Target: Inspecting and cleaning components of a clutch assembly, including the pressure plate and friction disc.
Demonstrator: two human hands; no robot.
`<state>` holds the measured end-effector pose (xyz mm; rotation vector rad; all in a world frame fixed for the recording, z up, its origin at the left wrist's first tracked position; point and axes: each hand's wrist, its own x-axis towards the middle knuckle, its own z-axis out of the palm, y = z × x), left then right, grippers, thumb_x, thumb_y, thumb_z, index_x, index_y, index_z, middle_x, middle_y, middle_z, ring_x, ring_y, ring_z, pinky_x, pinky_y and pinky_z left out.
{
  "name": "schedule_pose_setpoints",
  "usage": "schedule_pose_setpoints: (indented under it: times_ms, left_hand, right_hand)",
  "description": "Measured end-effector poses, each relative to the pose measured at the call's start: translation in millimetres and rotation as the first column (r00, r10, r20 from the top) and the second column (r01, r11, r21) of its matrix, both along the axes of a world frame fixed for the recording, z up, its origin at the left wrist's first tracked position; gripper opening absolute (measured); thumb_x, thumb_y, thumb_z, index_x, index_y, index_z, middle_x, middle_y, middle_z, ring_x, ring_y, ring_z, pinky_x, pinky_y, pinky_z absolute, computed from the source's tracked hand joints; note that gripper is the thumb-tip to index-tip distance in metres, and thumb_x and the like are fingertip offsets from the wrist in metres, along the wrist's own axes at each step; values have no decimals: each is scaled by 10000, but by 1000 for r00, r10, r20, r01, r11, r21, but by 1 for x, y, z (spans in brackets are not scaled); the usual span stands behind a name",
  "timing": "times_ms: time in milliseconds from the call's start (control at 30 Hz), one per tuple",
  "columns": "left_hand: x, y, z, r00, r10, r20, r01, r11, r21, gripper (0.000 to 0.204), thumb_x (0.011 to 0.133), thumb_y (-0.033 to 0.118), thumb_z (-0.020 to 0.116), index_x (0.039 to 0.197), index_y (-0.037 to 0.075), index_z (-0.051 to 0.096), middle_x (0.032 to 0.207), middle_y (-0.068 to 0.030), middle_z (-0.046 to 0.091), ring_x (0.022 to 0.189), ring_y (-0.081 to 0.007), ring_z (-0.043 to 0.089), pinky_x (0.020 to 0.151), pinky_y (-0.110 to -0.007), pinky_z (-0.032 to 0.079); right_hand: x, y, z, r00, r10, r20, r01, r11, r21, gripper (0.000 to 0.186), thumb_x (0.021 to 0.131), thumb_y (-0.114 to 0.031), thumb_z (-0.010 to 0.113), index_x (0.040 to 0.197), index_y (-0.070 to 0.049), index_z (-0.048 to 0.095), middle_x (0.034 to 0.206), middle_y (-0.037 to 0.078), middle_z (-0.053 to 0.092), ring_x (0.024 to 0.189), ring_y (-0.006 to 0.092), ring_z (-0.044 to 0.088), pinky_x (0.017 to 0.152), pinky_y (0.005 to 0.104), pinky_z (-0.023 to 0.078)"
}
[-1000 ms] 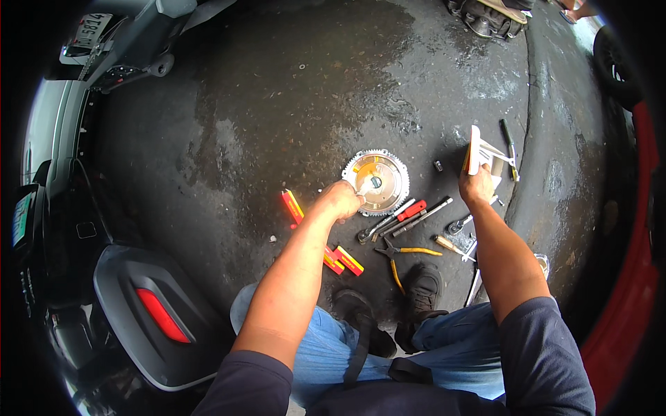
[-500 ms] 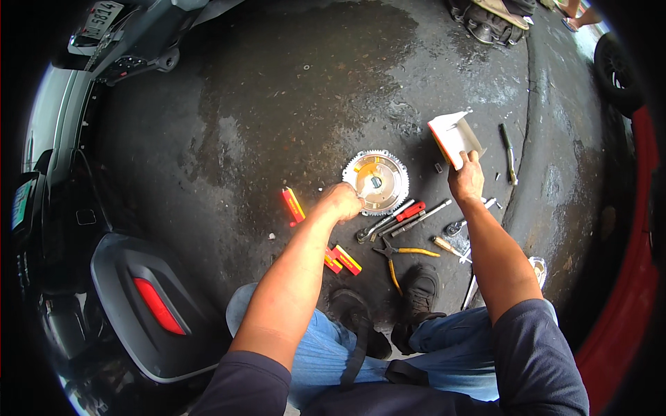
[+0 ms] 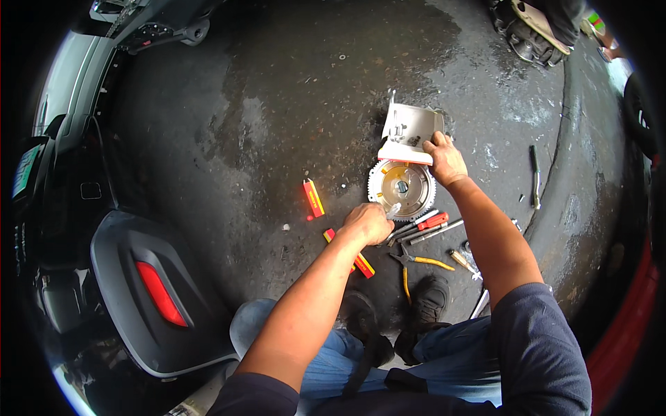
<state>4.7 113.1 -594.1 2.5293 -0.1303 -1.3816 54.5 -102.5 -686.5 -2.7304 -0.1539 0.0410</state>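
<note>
Beside a toothed disc, right hand grips open box.
Edge hold likely steadies it; left hand pinches something pale.

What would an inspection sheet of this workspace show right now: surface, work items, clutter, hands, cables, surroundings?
Surface: dark ground with darker, damp-looking patches.
Work items: toothed metal disc lying on the ground; open white-lined box at its far edge, contact unclear.
Clutter: red-and-yellow boxes, yellow-handled pliers, red-handled tool.
Hands: right hand grips the white-lined box; left hand by the disc's near left rim, pale item at its fingertips, grip unclear.
Cables: nothing seen.
Surroundings: dark vehicle panel with red reflector at left; bag top right.
</note>
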Motion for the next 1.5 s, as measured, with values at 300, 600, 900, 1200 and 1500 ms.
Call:
schedule_pose_setpoints:
  times_ms: [300,600,900,1200,1500]
  left_hand:
    - [0,9,-5,999,53,11,-53,998,33,376,848,270,580,1083,-18,637,1105,-234,623,1075,-362,586,911,-420,472]
    - [8,0,-15,977,57,204,-42,996,-77,363,815,184,673,1112,-8,590,1039,-237,642,1015,-369,619,865,-420,513]
    - [34,4,-30,897,168,409,-98,977,-188,344,804,167,684,1082,7,558,1030,-203,642,1010,-348,610,878,-417,482]
    - [38,5,-24,887,203,415,-114,967,-230,311,810,138,669,1076,14,565,1077,-196,630,1048,-337,596,892,-410,473]
    - [39,4,-36,854,176,490,-80,974,-212,308,808,124,662,1084,17,576,1089,-187,611,1050,-345,583,902,-417,471]
  right_hand:
    - [34,0,41,992,61,-114,-34,974,225,362,780,-319,689,1052,-85,637,1103,156,620,1002,364,608,864,444,492]
    - [49,0,54,996,19,-92,9,956,293,536,739,-157,710,1226,-38,519,1113,221,614,1077,373,568,935,418,461]
    - [43,0,59,979,128,-158,-65,932,357,438,816,-294,679,1200,-105,587,1181,181,602,1073,354,578,915,419,467]
    - [46,14,49,863,113,-492,-116,993,24,389,807,-199,604,1195,-179,608,1137,154,632,1072,310,594,901,403,486]
    - [47,12,57,925,58,-375,-22,995,99,414,786,-138,604,1199,-154,574,1123,204,618,1049,338,600,895,413,491]
